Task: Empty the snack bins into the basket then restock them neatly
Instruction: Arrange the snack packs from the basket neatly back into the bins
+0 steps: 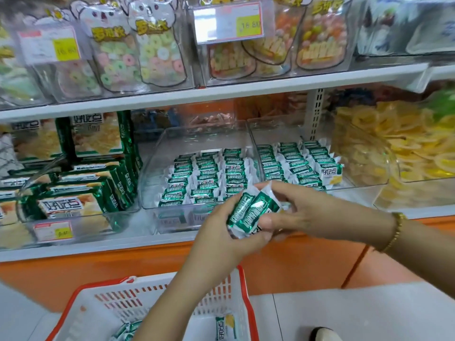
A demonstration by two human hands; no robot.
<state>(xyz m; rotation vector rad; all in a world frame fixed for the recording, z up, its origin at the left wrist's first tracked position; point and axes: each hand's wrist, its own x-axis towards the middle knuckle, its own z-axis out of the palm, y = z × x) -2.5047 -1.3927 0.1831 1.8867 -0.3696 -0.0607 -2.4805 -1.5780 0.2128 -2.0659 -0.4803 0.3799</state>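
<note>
- Head view: both hands meet at centre frame, in front of the shelf edge (172, 239), sharing a small bundle of green-and-white snack packets (251, 210).
- The left hand (221, 232) comes up from 6 o'clock, its fingers (256, 238) clenched around the bundle's lower end.
- The right hand (302, 207) reaches in from 3 o'clock, a gold bracelet (395, 230) on its wrist; its fingers (268, 221) pinch the bundle's right side and top.
- Just beyond the hands, at 12 o'clock from them, a clear middle bin (152, 168) holds neat rows of the same packets (204, 173).
- The clear right bin (354, 178), touching it at 2 o'clock, holds more rows (298, 161).
- At 6 o'clock, low in frame, stands a white basket with red rim (243, 291); a few loose packets (225, 327) lie on its floor.
- At 9 o'clock, larger green snack boxes (73, 190) fill another bin.
- At 3 o'clock sits a tub of yellow dried fruit slices (406, 143).
- Candy bags (138, 52) line the upper shelf at 12 o'clock.
</note>
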